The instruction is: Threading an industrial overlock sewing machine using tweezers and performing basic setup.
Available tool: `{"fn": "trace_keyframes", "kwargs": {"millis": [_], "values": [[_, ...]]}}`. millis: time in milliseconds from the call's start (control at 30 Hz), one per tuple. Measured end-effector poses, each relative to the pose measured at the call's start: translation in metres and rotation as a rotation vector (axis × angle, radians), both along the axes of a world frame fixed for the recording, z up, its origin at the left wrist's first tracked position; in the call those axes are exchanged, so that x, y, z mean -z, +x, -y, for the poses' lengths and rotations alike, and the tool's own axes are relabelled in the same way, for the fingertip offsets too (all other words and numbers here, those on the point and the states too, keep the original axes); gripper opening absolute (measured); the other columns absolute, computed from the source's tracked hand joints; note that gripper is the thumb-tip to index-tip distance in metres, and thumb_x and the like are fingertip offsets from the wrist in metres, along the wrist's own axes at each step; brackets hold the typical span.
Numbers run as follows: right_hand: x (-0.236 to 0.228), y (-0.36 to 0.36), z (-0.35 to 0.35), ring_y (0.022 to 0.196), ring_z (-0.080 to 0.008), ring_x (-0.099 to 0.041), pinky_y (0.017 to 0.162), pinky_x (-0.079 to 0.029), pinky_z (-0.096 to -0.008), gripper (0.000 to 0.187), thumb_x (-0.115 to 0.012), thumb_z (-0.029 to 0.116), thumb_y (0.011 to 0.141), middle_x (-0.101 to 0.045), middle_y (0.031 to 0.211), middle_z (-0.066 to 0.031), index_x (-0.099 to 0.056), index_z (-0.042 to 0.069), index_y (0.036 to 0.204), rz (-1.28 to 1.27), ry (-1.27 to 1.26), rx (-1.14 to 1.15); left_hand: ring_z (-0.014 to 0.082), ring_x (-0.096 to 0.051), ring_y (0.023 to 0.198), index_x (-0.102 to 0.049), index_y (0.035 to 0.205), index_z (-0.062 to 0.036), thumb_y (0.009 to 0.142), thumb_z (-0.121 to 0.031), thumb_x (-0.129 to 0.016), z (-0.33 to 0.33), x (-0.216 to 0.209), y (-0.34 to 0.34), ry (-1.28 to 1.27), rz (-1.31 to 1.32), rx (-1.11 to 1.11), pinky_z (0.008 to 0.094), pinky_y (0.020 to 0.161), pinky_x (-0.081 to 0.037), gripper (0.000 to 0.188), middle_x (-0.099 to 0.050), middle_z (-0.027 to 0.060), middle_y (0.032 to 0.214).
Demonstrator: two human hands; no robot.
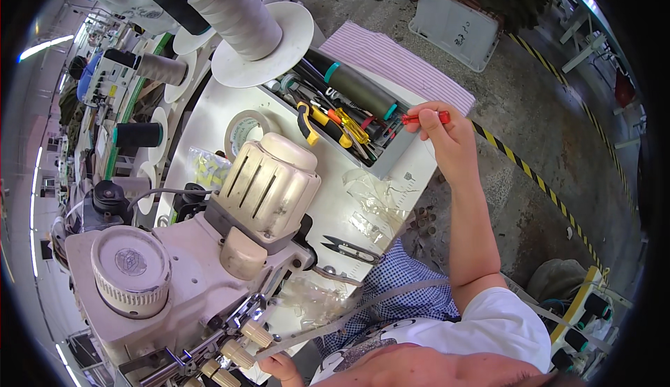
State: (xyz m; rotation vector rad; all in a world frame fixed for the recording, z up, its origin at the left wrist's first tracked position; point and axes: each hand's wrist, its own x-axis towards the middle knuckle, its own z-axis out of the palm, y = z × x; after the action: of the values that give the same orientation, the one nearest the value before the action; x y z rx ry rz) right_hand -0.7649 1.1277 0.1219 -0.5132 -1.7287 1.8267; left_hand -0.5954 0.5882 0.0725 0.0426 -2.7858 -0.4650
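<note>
My right hand [447, 136] is closed round a small screwdriver [444, 117] with a red handle. Its shaft points left, over the right end of a grey tool tray [396, 151]. In the tray lie pliers with yellow and black handles [307, 125], several screwdrivers and a dark green thread cone [359, 90]. Low in the picture my left hand [280, 366] is curled beside the cream knobs [237, 353] of a sewing machine [188, 261]. A grey strap [391, 295] runs close above its fingers; whether they grip it is hidden.
Black thread snips [350, 249] and clear plastic wrapping [370, 209] lie on the white table [335, 209]. A tape roll [249, 130] sits behind the machine motor. A large thread cone [237, 17] stands at the back. Striped pink cloth [398, 66] covers the far edge.
</note>
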Motion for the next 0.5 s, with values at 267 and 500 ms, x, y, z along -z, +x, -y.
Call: {"fn": "trace_keyframes", "kwargs": {"millis": [267, 500], "values": [[-0.022, 0.004, -0.004, 0.077, -0.0101, -0.056, 0.067, -0.044, -0.0252, 0.017, -0.05, 0.009, 0.098, -0.062, 0.096, -0.0065, -0.064, 0.0, 0.097, -0.41, 0.132, 0.209, 0.0422, -0.059, 0.068, -0.067, 0.079, 0.0017, 0.092, -0.019, -0.048, 0.0, 0.001, -0.003, 0.019, -0.007, 0.022, 0.0471, 0.061, -0.044, 0.031, -0.062, 0.0202, 0.072], [-0.039, -0.05, 0.008, 0.083, -0.0157, -0.061, 0.075, -0.05, -0.0308, 0.017, -0.067, 0.015, 0.088, -0.061, 0.099, -0.0057, -0.065, 0.004, 0.1, 0.297, 1.032, 0.183, 0.0432, -0.058, 0.066, -0.065, 0.075, 0.001, 0.093, -0.022, -0.047, 0.009, 0.006, 0.002, -0.047, 0.017, 0.02, 0.0481, 0.058, -0.043, 0.034, -0.061, 0.0209, 0.069]]}}
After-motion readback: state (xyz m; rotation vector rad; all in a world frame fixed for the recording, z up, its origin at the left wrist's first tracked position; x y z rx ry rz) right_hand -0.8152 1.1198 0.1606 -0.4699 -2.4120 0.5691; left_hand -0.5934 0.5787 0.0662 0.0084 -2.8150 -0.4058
